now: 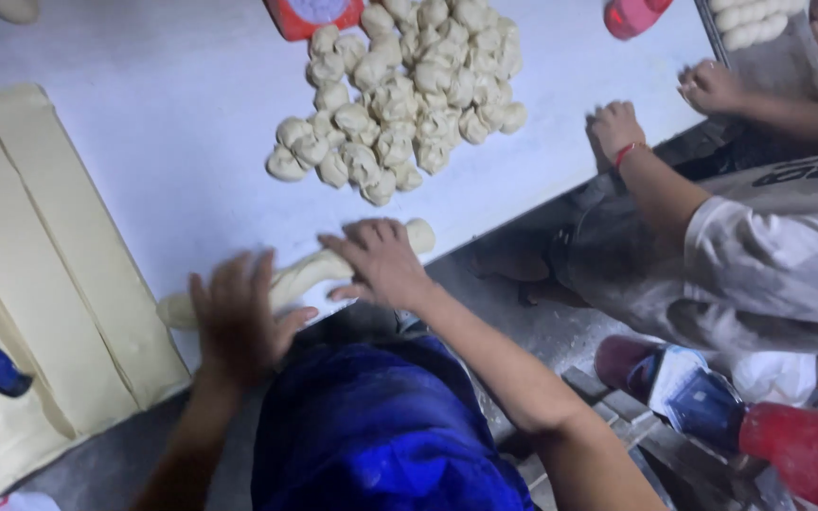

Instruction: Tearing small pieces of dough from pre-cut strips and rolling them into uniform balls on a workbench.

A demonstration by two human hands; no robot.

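Pale floured surface (pixel 144 123), heap of knotted dough pieces (pixel 400 95) at 12 o'clock, flat dough strips (pixel 40 265) at 9 o'clock, dough roll (pixel 305 274) at centre edge, red containers at 12 and 1 o'clock.

Heaped near the middle of the pale blue-white desk (pixel 144 142): a mound of small knotted raw dough pieces (pixel 400 90). Along the left edge, wide flat strips of pale yellow dough sheet (pixel 40 255), laid side by side. At the far edge, a red-orange plastic container (pixel 310 17) and, further right, a pink plastic scoop-like object (pixel 631 14). Top right, a metal tray (pixel 715 38) carrying pale dough rolls (pixel 750 19). Lower right, a red cylindrical object (pixel 807 454) on the floor.
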